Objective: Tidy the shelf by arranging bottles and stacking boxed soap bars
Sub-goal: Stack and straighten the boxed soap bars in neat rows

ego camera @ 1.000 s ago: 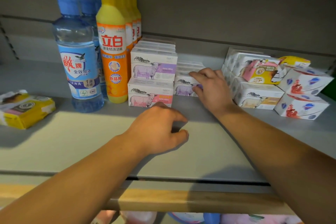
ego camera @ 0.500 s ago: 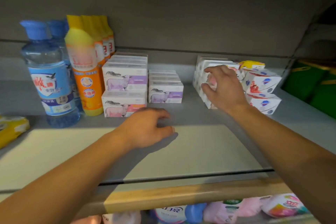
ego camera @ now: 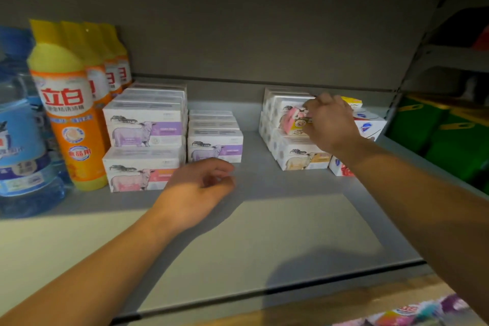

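Note:
My right hand (ego camera: pixel 330 122) pinches a pink and yellow soap pack (ego camera: pixel 295 120) lying on top of the white sheep soap boxes (ego camera: pixel 301 159) at the right. My left hand (ego camera: pixel 195 188) hovers loosely curled and holds nothing, just in front of a two-high stack of sheep boxes (ego camera: pixel 143 145). A single row of purple sheep boxes (ego camera: pixel 215 144) stands beside that stack. Orange dish soap bottles (ego camera: pixel 68 114) and blue bottles (ego camera: pixel 18 135) line the left end. White boxes with a blue shield mark (ego camera: pixel 369 124) sit behind my right wrist, partly hidden.
The grey shelf board (ego camera: pixel 264 233) stretches bare toward its front edge, with a wooden strip (ego camera: pixel 330 304) below. Green packages (ego camera: pixel 444 137) fill the neighbouring bay on the right. Colourful packs (ego camera: pixel 410 312) show on the lower shelf.
My right hand left the purple sheep boxes, moved right and took hold of the pink and yellow pack. My view has swung to the right. The left hand has lifted slightly off the shelf.

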Available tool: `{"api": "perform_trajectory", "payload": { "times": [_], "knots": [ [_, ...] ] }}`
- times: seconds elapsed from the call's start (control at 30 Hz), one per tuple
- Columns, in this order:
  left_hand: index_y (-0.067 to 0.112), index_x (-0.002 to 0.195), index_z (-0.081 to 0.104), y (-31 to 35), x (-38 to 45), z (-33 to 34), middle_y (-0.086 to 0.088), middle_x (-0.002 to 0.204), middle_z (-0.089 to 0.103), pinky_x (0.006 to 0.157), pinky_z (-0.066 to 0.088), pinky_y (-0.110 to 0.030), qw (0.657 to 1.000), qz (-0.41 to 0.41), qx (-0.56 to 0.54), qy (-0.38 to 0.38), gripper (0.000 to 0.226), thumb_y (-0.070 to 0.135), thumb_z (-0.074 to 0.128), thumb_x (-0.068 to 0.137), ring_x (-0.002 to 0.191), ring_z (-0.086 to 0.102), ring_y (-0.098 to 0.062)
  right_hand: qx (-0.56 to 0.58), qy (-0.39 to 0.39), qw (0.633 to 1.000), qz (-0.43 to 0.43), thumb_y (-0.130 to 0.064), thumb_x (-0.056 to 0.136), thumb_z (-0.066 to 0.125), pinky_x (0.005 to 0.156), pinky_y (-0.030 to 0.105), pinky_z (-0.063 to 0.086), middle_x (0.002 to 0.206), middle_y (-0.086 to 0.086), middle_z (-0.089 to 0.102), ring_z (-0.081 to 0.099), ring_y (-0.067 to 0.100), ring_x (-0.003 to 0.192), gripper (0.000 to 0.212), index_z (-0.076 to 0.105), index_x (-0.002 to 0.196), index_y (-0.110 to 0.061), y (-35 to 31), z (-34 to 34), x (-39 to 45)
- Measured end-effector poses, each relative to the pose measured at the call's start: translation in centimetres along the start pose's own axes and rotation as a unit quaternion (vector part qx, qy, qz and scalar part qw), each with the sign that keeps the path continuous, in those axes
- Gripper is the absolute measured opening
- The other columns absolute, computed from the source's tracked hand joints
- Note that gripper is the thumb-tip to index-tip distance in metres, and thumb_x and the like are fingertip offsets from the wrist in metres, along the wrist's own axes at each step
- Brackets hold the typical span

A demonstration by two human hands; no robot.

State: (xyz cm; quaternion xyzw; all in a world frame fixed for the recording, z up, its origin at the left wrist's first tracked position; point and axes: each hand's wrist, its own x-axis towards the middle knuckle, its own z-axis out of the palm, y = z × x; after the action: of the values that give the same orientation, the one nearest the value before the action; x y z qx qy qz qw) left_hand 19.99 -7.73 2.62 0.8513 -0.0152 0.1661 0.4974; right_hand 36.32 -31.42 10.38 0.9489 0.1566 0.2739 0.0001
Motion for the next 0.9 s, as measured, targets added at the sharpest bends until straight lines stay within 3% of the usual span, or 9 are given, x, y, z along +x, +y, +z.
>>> {"api": "perform_trajectory", "payload": {
  "times": [0.1,0.2,0.33,0.4,0.47,0.57,0.7,0.8,0.9],
  "knots": [
    [0.024,0.101,0.071,0.2,0.0,-0.2,0.007,0.096,0.073,0.087,0.051,-0.025,1.000,0.002,-0.024,-0.005,0.016,0.016,0.068,0.087,0.091,0.068,-0.012,0.036,0.022,0.999,-0.027,-0.026,0.089,0.066,0.105,0.041,0.033,0.128,0.012,0.053,0.044,0.034,0.120,0.046,0.056,0.132,-0.011,-0.3,-1.0,-0.7],
    [0.023,0.104,0.069,0.6,-0.1,-0.5,0.009,0.096,0.073,0.087,0.052,-0.029,0.999,0.010,-0.032,-0.005,0.018,0.015,0.067,0.088,0.092,0.068,-0.016,0.143,0.047,0.986,-0.074,-0.022,0.089,0.066,0.087,0.036,0.040,0.115,0.013,0.058,0.052,0.032,0.109,0.041,0.056,0.125,-0.008,-2.2,-2.7,-2.4],
    [0.029,0.112,0.063,1.2,0.0,-1.3,0.011,0.100,0.072,0.081,0.049,-0.028,0.997,0.013,-0.070,0.043,0.032,0.036,0.068,0.081,0.088,0.067,-0.013,0.243,-0.087,0.958,-0.123,-0.024,0.083,0.072,0.062,0.018,0.033,0.081,-0.012,0.051,0.049,0.018,0.082,0.023,0.056,0.099,-0.023,-6.5,-3.5,-5.6],
    [0.029,0.107,0.065,1.3,-0.1,-1.7,0.011,0.094,0.073,0.079,0.048,-0.026,0.995,0.014,-0.087,0.038,0.029,0.037,0.070,0.080,0.087,0.068,-0.009,0.315,-0.133,0.932,-0.118,-0.019,0.076,0.078,0.064,0.015,0.040,0.082,-0.013,0.059,0.056,0.016,0.081,0.028,0.063,0.098,-0.025,-8.5,-3.1,-7.1],
    [0.029,0.093,0.069,1.3,-0.3,-1.9,0.010,0.084,0.074,0.074,0.049,-0.028,0.997,0.013,-0.068,0.020,0.015,0.035,0.074,0.080,0.079,0.069,-0.009,0.417,-0.160,0.891,-0.081,-0.013,0.069,0.083,0.075,0.018,0.049,0.092,-0.011,0.067,0.064,0.010,0.086,0.046,0.067,0.110,-0.026,-10.1,-2.5,-8.2],
    [0.025,0.088,0.070,1.0,-0.4,-2.2,0.002,0.082,0.074,0.075,0.053,-0.038,0.999,0.013,-0.034,0.005,0.015,0.035,0.073,0.076,0.080,0.069,-0.020,0.545,-0.154,0.823,-0.046,-0.002,0.065,0.084,0.083,0.031,0.056,0.103,-0.003,0.072,0.068,0.019,0.093,0.054,0.066,0.109,-0.029,-11.4,-1.2,-9.2],
    [0.024,0.089,0.072,0.7,-0.3,-2.5,0.007,0.081,0.076,0.068,0.053,-0.021,0.996,0.009,-0.080,0.030,0.005,0.019,0.070,0.088,0.071,0.070,-0.005,0.600,-0.118,0.792,-0.009,-0.019,0.074,0.080,0.078,0.023,0.055,0.110,-0.013,0.067,0.065,0.005,0.097,0.046,0.062,0.111,-0.039,-11.1,0.0,-9.9],
    [0.016,0.092,0.073,1.1,-0.4,-2.4,-0.004,0.085,0.077,0.084,0.058,-0.046,0.986,-0.022,-0.148,0.071,0.007,0.018,0.066,0.091,0.085,0.073,-0.027,0.593,-0.143,0.792,0.020,-0.035,0.073,0.069,0.078,0.016,0.049,0.102,-0.019,0.066,0.063,-0.002,0.090,0.041,0.060,0.113,-0.039,-10.5,0.2,-10.2],
    [0.014,0.089,0.073,1.3,-0.5,-2.6,-0.014,0.089,0.076,0.091,0.053,-0.055,0.975,-0.050,-0.201,0.083,0.011,0.020,0.064,0.093,0.092,0.070,-0.037,0.668,-0.139,0.730,0.040,-0.024,0.074,0.064,0.071,0.030,0.056,0.083,-0.011,0.070,0.066,0.013,0.073,0.029,0.064,0.102,-0.029,-10.9,0.4,-10.3]
  ]
}}
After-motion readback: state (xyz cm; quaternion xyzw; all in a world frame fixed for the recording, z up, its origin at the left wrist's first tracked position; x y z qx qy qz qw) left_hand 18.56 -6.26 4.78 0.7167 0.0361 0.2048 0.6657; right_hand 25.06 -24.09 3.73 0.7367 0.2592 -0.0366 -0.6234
